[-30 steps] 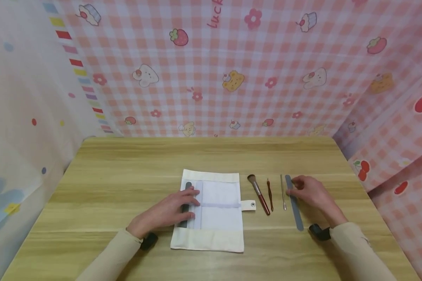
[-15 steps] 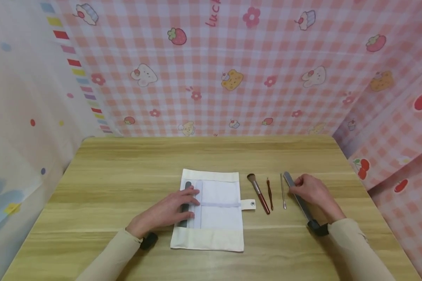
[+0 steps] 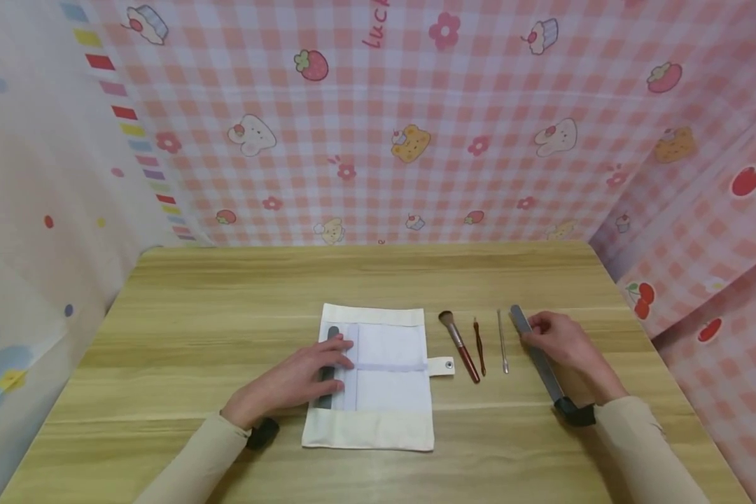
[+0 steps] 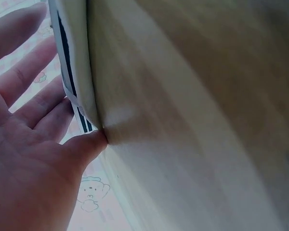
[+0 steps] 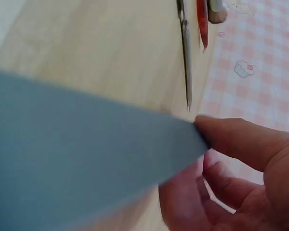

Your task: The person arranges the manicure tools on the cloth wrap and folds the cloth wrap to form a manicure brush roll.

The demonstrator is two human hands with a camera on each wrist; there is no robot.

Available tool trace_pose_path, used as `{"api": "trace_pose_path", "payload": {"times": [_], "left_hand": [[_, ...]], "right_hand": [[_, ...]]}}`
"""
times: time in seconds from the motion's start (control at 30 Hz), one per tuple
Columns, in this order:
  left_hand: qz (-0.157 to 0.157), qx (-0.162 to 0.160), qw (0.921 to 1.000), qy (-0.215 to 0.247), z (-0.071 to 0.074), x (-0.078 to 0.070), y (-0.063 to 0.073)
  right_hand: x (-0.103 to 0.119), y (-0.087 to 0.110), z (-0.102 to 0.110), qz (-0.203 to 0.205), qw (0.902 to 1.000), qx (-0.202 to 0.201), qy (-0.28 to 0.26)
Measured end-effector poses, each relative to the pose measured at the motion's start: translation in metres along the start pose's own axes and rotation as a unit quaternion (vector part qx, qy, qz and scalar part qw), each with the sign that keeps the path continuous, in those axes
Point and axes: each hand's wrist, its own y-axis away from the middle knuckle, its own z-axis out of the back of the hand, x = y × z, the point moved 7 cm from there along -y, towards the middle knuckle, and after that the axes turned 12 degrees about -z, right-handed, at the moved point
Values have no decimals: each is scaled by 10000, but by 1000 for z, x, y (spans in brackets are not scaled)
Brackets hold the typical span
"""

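Note:
Between the thumb and fingers of my right hand (image 3: 561,343) is a long grey nail file (image 3: 545,365), pinched by its edges at the right of the table. It fills the left side of the right wrist view, tilted up toward the camera. My left hand (image 3: 286,378) rests with spread fingers on the left part of a white cloth tool roll (image 3: 393,392), the thumb touching its edge in the left wrist view. Beneath those fingers a second, dark grey nail file (image 3: 333,330) lies along the roll's left side, partly hidden by them.
To the right of the roll's snap strap (image 3: 442,366) lie a makeup brush (image 3: 460,346), a thin red-brown stick tool (image 3: 479,346) and a slim metal tool (image 3: 502,343). A pink checked cloth (image 3: 378,175) hangs behind the table's far edge.
The right hand has taken hold of the nail file that lay on the table and raised its near end toward the wrist. The left hand stays on the roll.

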Motion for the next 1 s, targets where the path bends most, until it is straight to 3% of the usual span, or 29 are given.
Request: {"api": "trace_pose_path", "payload": {"times": [0.57,1.0], "left_hand": [[-78,-30,9999,-66,1,-2,0],[26,-13,9999,-108,1,-3,0]], "right_hand": [[29,23,22,482,9914,-426,-1138],[81,34,-1,1131,9660,397,-2291]]}}
